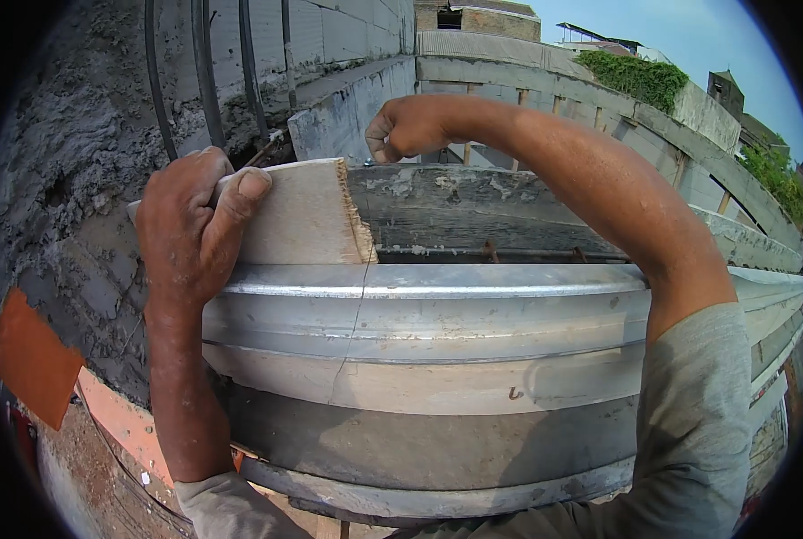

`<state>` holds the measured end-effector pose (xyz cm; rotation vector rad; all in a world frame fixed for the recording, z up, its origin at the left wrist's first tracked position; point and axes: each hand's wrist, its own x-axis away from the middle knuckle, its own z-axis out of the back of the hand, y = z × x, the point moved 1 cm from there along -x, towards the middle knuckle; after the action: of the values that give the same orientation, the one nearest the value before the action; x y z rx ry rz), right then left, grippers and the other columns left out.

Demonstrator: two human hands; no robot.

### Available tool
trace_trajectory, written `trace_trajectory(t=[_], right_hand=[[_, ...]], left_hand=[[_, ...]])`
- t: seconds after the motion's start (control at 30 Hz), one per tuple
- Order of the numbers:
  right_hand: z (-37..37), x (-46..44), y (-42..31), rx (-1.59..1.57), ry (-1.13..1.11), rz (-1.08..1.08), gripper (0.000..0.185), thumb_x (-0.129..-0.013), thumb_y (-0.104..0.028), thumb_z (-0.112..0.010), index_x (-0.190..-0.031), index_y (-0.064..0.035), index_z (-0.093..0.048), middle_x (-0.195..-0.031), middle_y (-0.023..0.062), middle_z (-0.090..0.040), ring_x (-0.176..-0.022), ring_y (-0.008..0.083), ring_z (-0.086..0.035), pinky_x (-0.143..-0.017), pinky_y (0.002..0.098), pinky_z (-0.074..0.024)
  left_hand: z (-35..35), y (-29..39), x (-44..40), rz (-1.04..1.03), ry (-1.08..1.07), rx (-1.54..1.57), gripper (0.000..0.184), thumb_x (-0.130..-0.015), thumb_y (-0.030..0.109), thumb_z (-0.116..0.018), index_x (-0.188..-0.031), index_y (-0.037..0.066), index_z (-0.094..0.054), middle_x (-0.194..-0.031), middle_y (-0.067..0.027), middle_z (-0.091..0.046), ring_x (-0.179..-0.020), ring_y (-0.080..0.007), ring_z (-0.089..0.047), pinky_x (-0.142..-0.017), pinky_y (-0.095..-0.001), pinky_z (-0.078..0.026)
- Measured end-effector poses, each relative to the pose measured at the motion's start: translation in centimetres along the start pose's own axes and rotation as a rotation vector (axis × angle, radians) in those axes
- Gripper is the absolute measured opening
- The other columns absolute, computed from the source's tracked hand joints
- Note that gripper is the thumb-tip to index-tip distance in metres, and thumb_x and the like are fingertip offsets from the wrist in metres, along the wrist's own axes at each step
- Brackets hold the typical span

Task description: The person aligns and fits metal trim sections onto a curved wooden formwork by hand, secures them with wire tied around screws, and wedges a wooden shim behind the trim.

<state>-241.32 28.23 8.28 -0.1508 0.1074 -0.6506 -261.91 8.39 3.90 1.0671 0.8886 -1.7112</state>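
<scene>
My left hand (195, 211) grips the top of a pale board (298, 211), its thumb on the near face. The board's right edge is jagged and splintered, and it stands behind a silvery metal channel (437, 286). Just past the board's upper right corner, my right hand (410, 128) is closed with its fingers curled down. Whatever it holds, if anything, is hidden. A small shiny bit (368, 163) lies under those fingers. One thin dark line, like a string or wire (358, 310), runs down from near there across the channel.
Upright steel bars (205, 72) rise from rough grey mortar (82, 171) at left. Behind the channel stands a weathered, mortar-stained plank (473, 202) with rusty rods (491, 252) at its foot. An orange sheet (35, 355) hangs lower left. Further back, long form boards (599, 112) line a wall.
</scene>
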Motion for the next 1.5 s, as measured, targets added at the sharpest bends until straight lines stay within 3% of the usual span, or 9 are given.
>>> trace_trajectory(t=[0.07,0.27,0.37,0.47,0.57,0.7,1.0,1.2,1.5], right_hand=[[0.0,3.9,-2.0,0.299,0.152,0.139,0.010,-0.078,-0.006,-0.061,-0.085,-0.0013,-0.065,-0.073,0.0150,-0.063,-0.069,0.0286,-0.061,-0.064,0.0424,-0.0475],[-1.0,7.0,-9.1,0.623,0.049,0.036,0.021,-0.075,-0.007,-0.058,-0.090,0.0009,-0.070,-0.088,0.0199,-0.068,-0.092,0.0311,-0.068,-0.079,0.0420,-0.0549],[-0.6,4.6,-8.6,0.573,0.081,0.169,0.021,-0.075,-0.007,-0.057,-0.089,0.0013,-0.070,-0.088,0.0204,-0.068,-0.091,0.0319,-0.067,-0.077,0.0430,-0.0541],[1.0,2.3,-8.2,0.516,0.088,0.194,0.022,-0.075,-0.008,-0.057,-0.090,0.0008,-0.070,-0.090,0.0195,-0.068,-0.089,0.0338,-0.067,-0.075,0.0437,-0.0531],[-0.1,-2.1,-4.8,0.510,0.098,0.087,0.015,-0.077,-0.014,-0.063,-0.083,-0.0019,-0.069,-0.078,0.0170,-0.066,-0.079,0.0330,-0.065,-0.069,0.0430,-0.0495],[0.5,-0.3,-2.6,0.211,-0.003,-0.101,0.013,-0.078,-0.015,-0.064,-0.079,-0.0027,-0.068,-0.065,0.0159,-0.061,-0.072,0.0310,-0.065,-0.063,0.0403,-0.0480],[-0.6,6.0,-5.5,0.749,0.135,0.031,0.016,-0.077,-0.003,-0.057,-0.083,-0.0020,-0.072,-0.088,0.0175,-0.070,-0.081,0.0304,-0.069,-0.074,0.0428,-0.0543],[-0.7,7.9,-9.2,0.739,0.077,-0.007,0.013,-0.075,-0.002,-0.061,-0.083,0.0001,-0.070,-0.079,0.0180,-0.068,-0.080,0.0298,-0.069,-0.074,0.0411,-0.0548],[-1.0,15.7,-8.4,0.681,0.205,-0.105,0.036,-0.084,-0.009,-0.060,-0.120,-0.0053,-0.061,-0.100,0.0163,-0.067,-0.096,0.0275,-0.067,-0.080,0.0393,-0.0554]], left_hand=[[-0.1,0.0,-0.1,-0.003,0.006,-0.023,0.060,-0.094,0.056,-0.049,-0.068,0.003,-0.038,-0.063,-0.0074,-0.033,-0.059,-0.0219,-0.034,-0.058,-0.0368,-0.031],[-0.1,0.6,-0.5,0.005,0.047,-0.063,0.054,-0.087,0.054,-0.061,-0.062,0.007,-0.049,-0.058,-0.0054,-0.044,-0.055,-0.0226,-0.042,-0.059,-0.0381,-0.033],[-0.2,0.7,-0.6,0.020,0.024,-0.049,0.052,-0.086,0.053,-0.062,-0.064,0.007,-0.055,-0.059,-0.0066,-0.049,-0.057,-0.0232,-0.047,-0.060,-0.0390,-0.034],[-0.3,0.8,-0.5,0.009,0.034,-0.035,0.058,-0.091,0.053,-0.056,-0.062,0.004,-0.041,-0.059,-0.0080,-0.039,-0.057,-0.0242,-0.039,-0.060,-0.0386,-0.033],[-0.4,0.7,-0.5,-0.002,0.070,-0.051,0.052,-0.086,0.053,-0.062,-0.064,0.007,-0.056,-0.059,-0.0063,-0.049,-0.057,-0.0222,-0.047,-0.059,-0.0389,-0.034],[-0.5,0.7,-0.3,0.008,0.070,-0.044,0.054,-0.090,0.053,-0.057,-0.063,0.006,-0.050,-0.059,-0.0063,-0.044,-0.057,-0.0225,-0.043,-0.059,-0.0387,-0.033],[-0.7,0.5,-0.2,0.021,0.058,0.036,0.059,-0.100,0.051,-0.039,-0.068,0.002,-0.042,-0.062,-0.0095,-0.037,-0.059,-0.0247,-0.037,-0.061,-0.0384,-0.033],[-0.5,0.8,-0.3,0.052,0.057,0.049,0.058,-0.100,0.050,-0.039,-0.068,0.003,-0.055,-0.063,-0.0099,-0.049,-0.060,-0.0275,-0.047,-0.060,-0.0402,-0.036],[-1.7,0.1,0.3,0.034,0.190,0.016,0.052,-0.101,0.044,-0.041,-0.083,0.000,-0.060,-0.079,-0.0163,-0.057,-0.078,-0.0325,-0.053,-0.078,-0.0414,-0.042]])
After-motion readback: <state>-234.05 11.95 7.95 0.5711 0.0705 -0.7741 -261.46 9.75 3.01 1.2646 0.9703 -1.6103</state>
